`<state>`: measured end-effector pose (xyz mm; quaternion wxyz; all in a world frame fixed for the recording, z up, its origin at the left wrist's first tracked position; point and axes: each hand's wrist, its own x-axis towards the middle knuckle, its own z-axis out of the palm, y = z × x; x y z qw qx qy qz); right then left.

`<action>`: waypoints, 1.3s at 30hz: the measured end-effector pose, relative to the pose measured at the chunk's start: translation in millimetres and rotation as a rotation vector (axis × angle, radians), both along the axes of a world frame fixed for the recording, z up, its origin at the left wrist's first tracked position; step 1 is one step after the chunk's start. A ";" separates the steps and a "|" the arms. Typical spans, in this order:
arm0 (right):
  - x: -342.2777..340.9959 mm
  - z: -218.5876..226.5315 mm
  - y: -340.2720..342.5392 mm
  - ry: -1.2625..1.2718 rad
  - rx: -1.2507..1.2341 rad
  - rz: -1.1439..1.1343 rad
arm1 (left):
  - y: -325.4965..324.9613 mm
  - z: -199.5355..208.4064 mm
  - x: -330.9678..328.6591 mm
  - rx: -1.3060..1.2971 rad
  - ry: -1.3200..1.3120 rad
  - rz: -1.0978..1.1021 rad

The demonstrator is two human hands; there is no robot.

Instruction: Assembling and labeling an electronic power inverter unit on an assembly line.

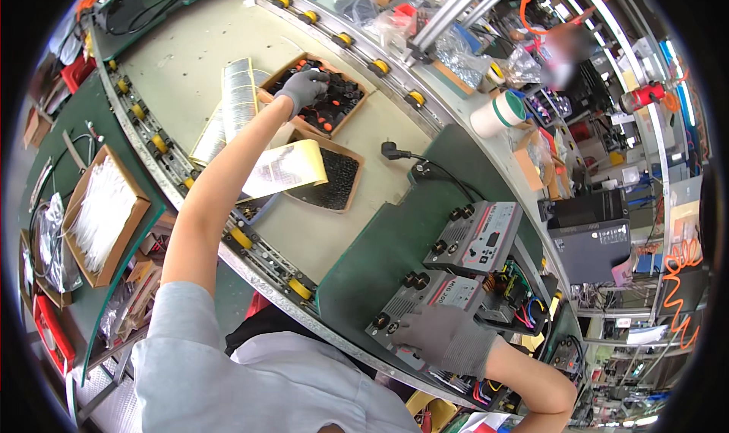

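Observation:
My left hand [302, 91], in a grey glove, reaches to a cardboard box [351, 116] of black knobs with orange and red parts [334, 103]. Its fingers are slightly apart over the knobs, and I see nothing held in them. My right hand [437, 336], also gloved, lies over the grey front panel [402, 304] of a welding machine near its knobs and sockets. Those fingers are blurred, so whether they grip anything cannot be made out. Beyond it stands a second such machine [478, 236], its circuit board and coloured wires exposed at the side.
Beside the knobs are a box of small black parts [338, 179] and yellow-backed label sheets [285, 167]. A black plug [391, 151] on a cable lies by the green board [372, 243]. Yellow rollers [241, 238] line the conveyor edges. A white roll [497, 114] stands on the far side.

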<state>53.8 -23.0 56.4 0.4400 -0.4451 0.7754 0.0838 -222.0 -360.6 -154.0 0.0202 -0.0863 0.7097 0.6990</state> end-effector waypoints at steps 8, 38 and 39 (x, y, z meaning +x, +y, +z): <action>17.8 -1.4 0.1 0.139 -0.242 -0.049 | 39.4 43.5 125.5 1.383 -0.119 -0.349; -16.5 -51.4 313.3 1.149 -1.006 -1.506 | 273.7 85.0 172.0 0.533 -0.041 -0.730; -16.4 -51.5 312.6 1.130 -0.983 -1.517 | 273.0 85.2 171.5 0.520 -0.066 -0.731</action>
